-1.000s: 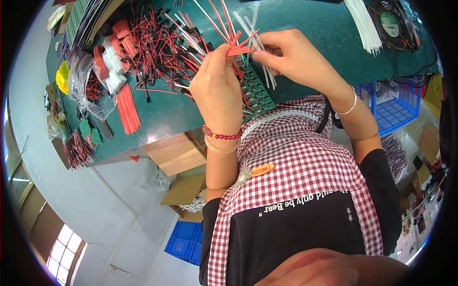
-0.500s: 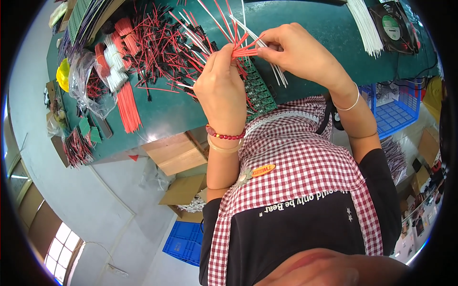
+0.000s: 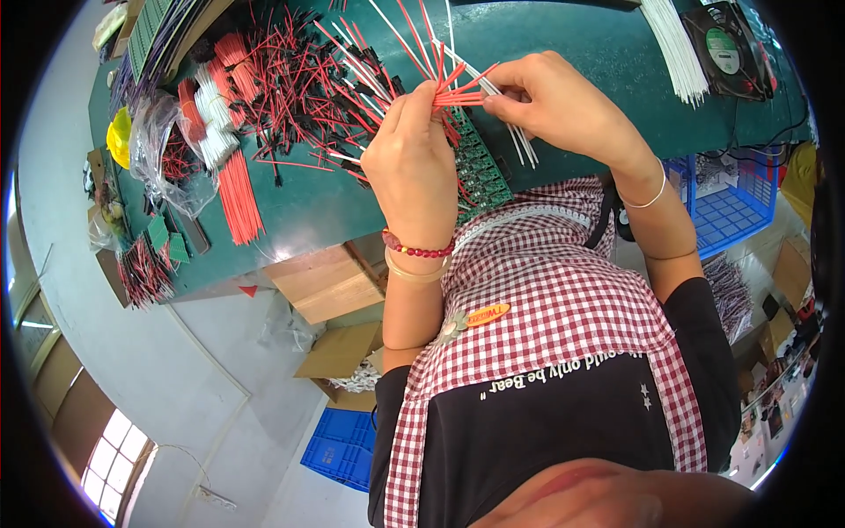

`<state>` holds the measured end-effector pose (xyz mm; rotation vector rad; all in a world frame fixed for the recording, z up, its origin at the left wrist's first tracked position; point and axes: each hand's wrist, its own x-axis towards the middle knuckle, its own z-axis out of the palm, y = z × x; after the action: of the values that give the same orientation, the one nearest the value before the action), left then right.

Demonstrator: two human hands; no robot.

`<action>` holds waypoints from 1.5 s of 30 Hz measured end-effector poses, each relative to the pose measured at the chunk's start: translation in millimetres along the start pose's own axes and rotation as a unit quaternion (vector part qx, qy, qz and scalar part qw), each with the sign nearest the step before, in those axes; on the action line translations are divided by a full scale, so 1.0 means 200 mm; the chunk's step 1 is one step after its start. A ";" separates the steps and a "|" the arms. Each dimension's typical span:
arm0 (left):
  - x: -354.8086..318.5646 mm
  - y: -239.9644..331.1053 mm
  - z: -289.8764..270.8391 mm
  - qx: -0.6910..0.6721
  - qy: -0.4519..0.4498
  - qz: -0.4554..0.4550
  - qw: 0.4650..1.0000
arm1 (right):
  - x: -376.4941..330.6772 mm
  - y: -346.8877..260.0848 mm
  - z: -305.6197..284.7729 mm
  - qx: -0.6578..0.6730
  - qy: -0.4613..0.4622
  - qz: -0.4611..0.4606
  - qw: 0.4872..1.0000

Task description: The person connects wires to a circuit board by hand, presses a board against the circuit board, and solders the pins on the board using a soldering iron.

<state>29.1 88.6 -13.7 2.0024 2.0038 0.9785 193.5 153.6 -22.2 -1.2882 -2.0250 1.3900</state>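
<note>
- Left hand (image 3: 412, 167): raised over the near edge of the dark green desk (image 3: 563, 53), fingers closed around a fanned bunch of short red insulated wires (image 3: 458, 88); a red bead bracelet and a pale bangle sit on the wrist.
- Right hand (image 3: 550, 106): thumb and forefinger pinched on the tips of the red wires just beside the left hand's fingers; a thin silver bangle on the wrist.
- Thin white wires (image 3: 515, 141): a few strands hang below the right hand; whether either hand grips them cannot be told.
- Green circuit board strip (image 3: 480, 163): lies on the desk directly under the hands, partly hidden by them.
- Loose heap of red and black wires (image 3: 290, 79): spread on the desk, well to the left of the hands.
- Tidy bundle of red wires (image 3: 238, 194) and clear plastic bag (image 3: 167, 150): further left, lying apart from the work.
- Bunch of white wires (image 3: 673, 44) and black cooling fan (image 3: 726, 48): far right corner of the desk.
- Blue plastic crate (image 3: 735, 207): below the desk's right end.
- Step in hand, as judged: sorting or singling out one red wire from the held bunch.
- Next move, as judged: calls for a fine pinch on a single strand, the left hand keeping the rest clamped so none slip loose.
</note>
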 end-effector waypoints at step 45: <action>0.00 0.00 0.00 0.000 0.003 0.004 1.000 | -0.05 0.02 -0.04 0.004 -0.045 0.018 0.999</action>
<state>28.1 89.4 -13.7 2.0122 2.0002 0.9884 207.1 149.7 -20.0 -1.2848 -2.0617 1.4969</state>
